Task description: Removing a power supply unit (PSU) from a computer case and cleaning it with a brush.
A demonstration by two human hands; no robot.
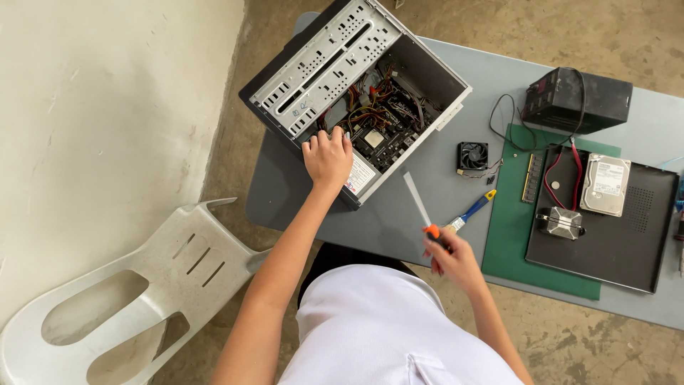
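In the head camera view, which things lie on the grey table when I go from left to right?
Open computer case → small black fan → blue-handled brush → memory stick on the green mat → metal heatsink → hard drive on the black panel.

My right hand (450, 258) grips a screwdriver (420, 210) with an orange collar and a pale shaft; my left hand (327, 157) rests on the black computer case (356, 85), its inner panel silver with slotted holes. The table (427, 207) is grey, the mat (509, 228) green, the brush (472, 212) blue and yellow, the chair (114, 299) off-white, my shirt (377, 328) white
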